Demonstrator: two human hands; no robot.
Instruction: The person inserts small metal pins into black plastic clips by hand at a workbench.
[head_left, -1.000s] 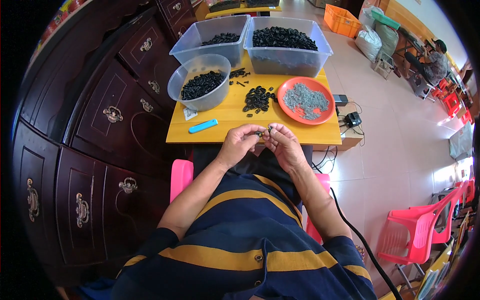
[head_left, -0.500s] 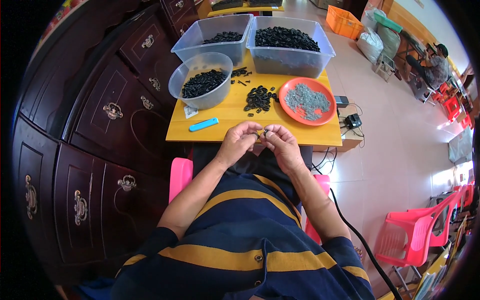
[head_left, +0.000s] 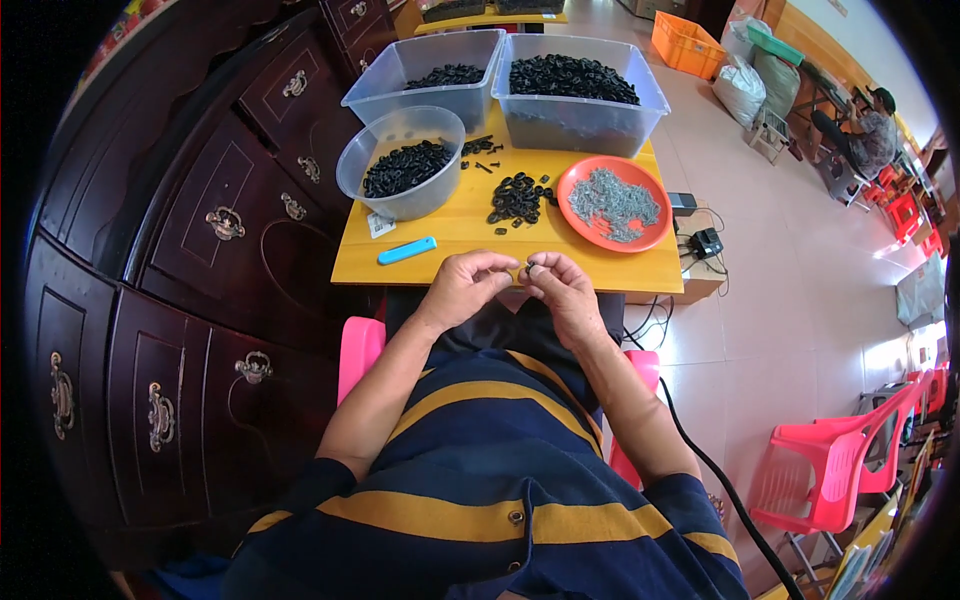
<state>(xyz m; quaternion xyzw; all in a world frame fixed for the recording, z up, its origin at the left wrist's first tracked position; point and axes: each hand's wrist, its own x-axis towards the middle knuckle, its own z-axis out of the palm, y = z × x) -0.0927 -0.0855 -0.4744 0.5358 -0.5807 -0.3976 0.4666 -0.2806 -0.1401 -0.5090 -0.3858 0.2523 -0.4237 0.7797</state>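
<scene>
My left hand [head_left: 464, 290] and my right hand [head_left: 564, 300] meet over the near edge of the yellow table [head_left: 465, 235], fingertips nearly touching. Between the right thumb and forefinger is a small black plastic part [head_left: 530, 269]. The left thumb and forefinger are pinched close together; whatever they hold, if anything, is too small to make out. Just beyond lies a loose pile of small black oval parts [head_left: 517, 198]. Right of it, an orange-red plate [head_left: 616, 246] carries many thin silvery metal pieces [head_left: 612, 200]. A light-blue handled tool [head_left: 407, 250] rests left of my hands.
A round clear tub [head_left: 403, 206] of black parts stands left of the pile. Behind are two clear rectangular bins [head_left: 365, 97] [head_left: 575, 137] with more black parts. Dark wooden drawers [head_left: 190, 240] flank the left. Cables and a black adapter [head_left: 706, 242] lie right of the table. Another person [head_left: 873, 135] sits far right.
My left hand has drawn slightly left and down, widening the gap between the fingertips. The right hand has barely moved and keeps the black part.
</scene>
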